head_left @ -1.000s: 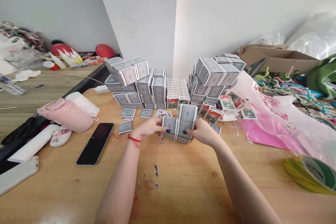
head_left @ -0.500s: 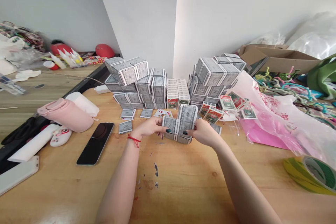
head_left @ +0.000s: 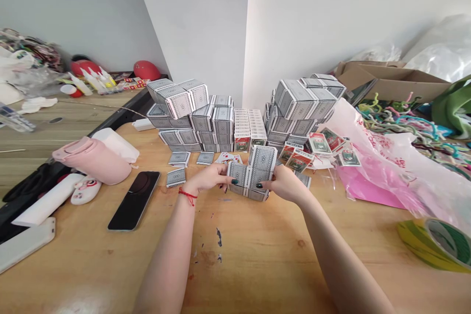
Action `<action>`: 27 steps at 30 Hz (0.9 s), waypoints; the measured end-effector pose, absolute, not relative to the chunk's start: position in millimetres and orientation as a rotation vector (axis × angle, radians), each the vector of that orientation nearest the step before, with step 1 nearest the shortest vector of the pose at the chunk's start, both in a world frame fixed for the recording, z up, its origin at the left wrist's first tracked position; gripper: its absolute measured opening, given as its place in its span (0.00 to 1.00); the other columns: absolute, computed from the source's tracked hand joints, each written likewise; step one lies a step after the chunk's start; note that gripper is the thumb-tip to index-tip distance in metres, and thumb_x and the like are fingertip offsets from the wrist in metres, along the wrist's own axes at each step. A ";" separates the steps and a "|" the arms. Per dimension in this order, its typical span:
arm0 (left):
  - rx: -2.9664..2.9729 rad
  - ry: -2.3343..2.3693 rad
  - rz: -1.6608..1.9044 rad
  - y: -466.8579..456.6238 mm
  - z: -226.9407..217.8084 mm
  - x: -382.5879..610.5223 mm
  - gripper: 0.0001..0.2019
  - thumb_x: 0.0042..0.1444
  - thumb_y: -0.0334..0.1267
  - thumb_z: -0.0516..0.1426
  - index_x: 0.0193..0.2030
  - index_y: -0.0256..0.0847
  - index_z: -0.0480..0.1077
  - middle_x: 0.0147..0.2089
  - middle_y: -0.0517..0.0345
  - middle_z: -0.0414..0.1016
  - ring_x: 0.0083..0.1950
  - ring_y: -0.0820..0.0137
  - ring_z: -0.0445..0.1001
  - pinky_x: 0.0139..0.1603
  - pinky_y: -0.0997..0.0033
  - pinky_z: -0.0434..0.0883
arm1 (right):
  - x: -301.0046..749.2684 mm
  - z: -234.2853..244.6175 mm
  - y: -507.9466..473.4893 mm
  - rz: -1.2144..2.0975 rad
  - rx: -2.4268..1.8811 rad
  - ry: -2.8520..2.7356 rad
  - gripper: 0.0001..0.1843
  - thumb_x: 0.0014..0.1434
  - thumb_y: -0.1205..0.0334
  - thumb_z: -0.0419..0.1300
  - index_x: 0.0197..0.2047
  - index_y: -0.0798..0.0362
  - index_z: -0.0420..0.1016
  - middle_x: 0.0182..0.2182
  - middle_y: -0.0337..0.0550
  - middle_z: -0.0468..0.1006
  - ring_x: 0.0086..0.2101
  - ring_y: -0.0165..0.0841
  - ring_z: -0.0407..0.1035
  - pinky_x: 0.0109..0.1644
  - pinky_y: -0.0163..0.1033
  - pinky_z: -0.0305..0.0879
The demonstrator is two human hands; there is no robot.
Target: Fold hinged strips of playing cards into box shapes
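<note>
Between my hands is a block of folded playing cards (head_left: 253, 176) with grey patterned backs, one card standing higher at its right. My left hand (head_left: 210, 179) grips the block's left side, thumb on the front face. On the other side my right hand (head_left: 285, 184) pinches the right edge, thumb also on the front. The fingers behind the block are partly hidden. Behind it lie a few face-up cards (head_left: 228, 158). Small folded-card pieces (head_left: 175, 177) rest to the left, and another piece (head_left: 303, 179) shows beyond my right hand.
Stacks of card cubes stand at the back left (head_left: 180, 103) and back right (head_left: 298, 103), with boxed decks (head_left: 250, 127) between. At left are a phone (head_left: 134, 201) and a pink bottle (head_left: 93, 162). A tape roll (head_left: 437, 243) and plastic bag (head_left: 386, 157) sit at right.
Almost nothing differs. Both hands keep their hold on the card block in the same place, and the view has shifted very slightly.
</note>
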State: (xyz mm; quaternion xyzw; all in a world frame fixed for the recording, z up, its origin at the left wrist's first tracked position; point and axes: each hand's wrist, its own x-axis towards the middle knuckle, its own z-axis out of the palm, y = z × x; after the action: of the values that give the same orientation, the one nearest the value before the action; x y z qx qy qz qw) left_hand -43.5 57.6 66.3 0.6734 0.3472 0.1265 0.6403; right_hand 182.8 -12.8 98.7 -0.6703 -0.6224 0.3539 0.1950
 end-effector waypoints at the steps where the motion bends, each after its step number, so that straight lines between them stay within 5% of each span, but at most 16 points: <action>1: 1.533 0.788 0.291 57.4 66.8 -43.5 0.15 0.43 0.45 0.62 0.28 0.35 0.64 0.22 0.64 0.68 0.21 0.78 0.66 0.23 0.78 0.60 | 182.8 97.9 -12.5 0.992 -1.876 -1.750 0.09 0.43 0.66 0.60 0.31 0.56 0.77 0.26 0.43 0.78 0.31 0.36 0.71 0.33 0.34 0.63; 10: 1.524 0.766 0.309 57.4 65.3 -45.4 0.15 0.44 0.45 0.61 0.30 0.35 0.64 0.25 0.65 0.68 0.21 0.79 0.65 0.24 0.77 0.61 | 177.8 99.0 -16.2 0.902 -1.881 -1.810 0.06 0.44 0.65 0.59 0.27 0.55 0.76 0.25 0.44 0.77 0.30 0.36 0.71 0.31 0.34 0.62; 27: 1.579 0.757 0.319 55.4 68.7 -43.5 0.14 0.44 0.44 0.61 0.28 0.35 0.65 0.22 0.64 0.67 0.21 0.78 0.65 0.24 0.77 0.61 | 178.0 110.7 -19.7 0.897 -1.751 -1.915 0.17 0.42 0.67 0.60 0.39 0.54 0.74 0.35 0.42 0.78 0.37 0.37 0.70 0.40 0.36 0.63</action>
State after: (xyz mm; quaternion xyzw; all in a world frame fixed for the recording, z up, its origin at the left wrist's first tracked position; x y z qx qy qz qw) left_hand -43.5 55.4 68.7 0.6894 0.3306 0.1391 0.6294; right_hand 178.0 -19.7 110.7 -0.6253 -0.6839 0.3203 0.1965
